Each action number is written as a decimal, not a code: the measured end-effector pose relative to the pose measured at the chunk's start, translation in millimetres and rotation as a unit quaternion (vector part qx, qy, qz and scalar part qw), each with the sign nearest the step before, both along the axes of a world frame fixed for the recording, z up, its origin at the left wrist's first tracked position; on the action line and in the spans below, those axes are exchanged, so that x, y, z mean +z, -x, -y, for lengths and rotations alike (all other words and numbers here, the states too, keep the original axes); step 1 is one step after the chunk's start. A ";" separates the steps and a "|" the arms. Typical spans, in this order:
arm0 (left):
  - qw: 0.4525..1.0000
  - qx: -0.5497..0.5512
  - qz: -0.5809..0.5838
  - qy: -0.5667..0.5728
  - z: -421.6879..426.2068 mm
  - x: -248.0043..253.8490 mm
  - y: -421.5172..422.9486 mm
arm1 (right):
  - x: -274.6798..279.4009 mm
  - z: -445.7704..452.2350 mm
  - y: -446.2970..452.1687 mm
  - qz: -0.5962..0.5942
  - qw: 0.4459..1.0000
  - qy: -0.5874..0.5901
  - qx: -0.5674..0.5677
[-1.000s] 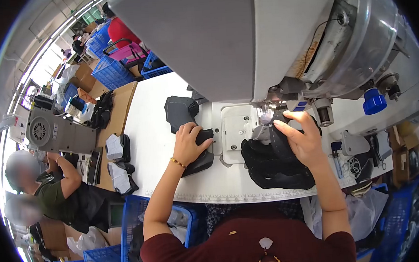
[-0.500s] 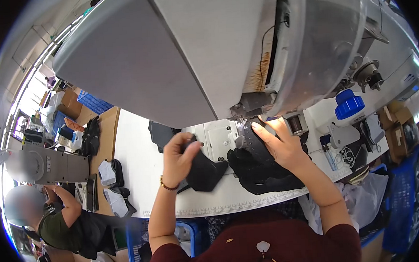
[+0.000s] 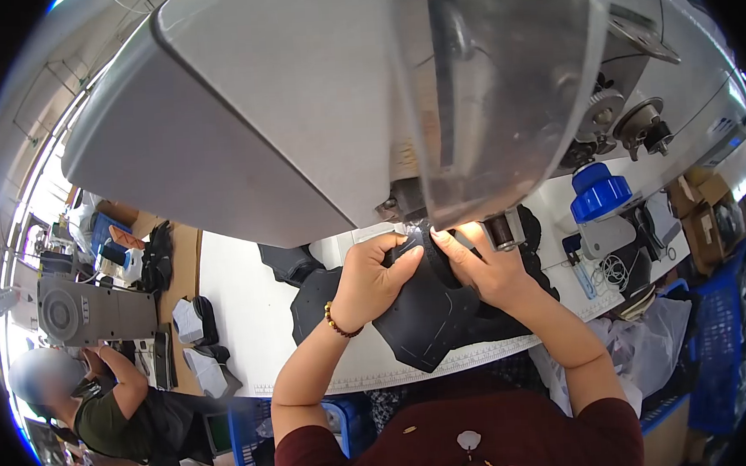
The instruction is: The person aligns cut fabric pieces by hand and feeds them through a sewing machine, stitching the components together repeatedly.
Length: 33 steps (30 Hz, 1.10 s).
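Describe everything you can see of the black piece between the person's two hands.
The black piece looks matte, like fabric or thin padding, with an irregular outline: narrower at the top, broader below, with angled corners. Thin pale marks run near its lower edge. It lies over the white tabletop, its lowest corner at the near edge, its narrow end beneath the machine head. The left hand grips its left side; the right hand touches it near the top.
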<state>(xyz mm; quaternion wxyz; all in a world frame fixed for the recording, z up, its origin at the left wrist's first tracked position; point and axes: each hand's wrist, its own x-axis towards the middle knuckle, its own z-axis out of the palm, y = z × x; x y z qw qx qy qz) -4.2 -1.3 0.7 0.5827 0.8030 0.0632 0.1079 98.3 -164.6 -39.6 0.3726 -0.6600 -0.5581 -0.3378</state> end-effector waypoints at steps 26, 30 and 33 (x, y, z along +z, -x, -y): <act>0.985 0.006 -0.076 0.155 -3.7 5.4 -7.3 | 17.1 -0.4 -5.6 0.010 1.000 0.003 0.020; 0.980 0.028 -0.088 0.174 -3.0 11.8 -9.4 | 8.3 1.7 -11.2 -0.015 0.999 0.035 0.033; 0.975 0.048 -0.092 0.195 -0.2 15.5 -10.4 | 0.6 7.4 -9.5 -0.102 0.991 0.084 0.023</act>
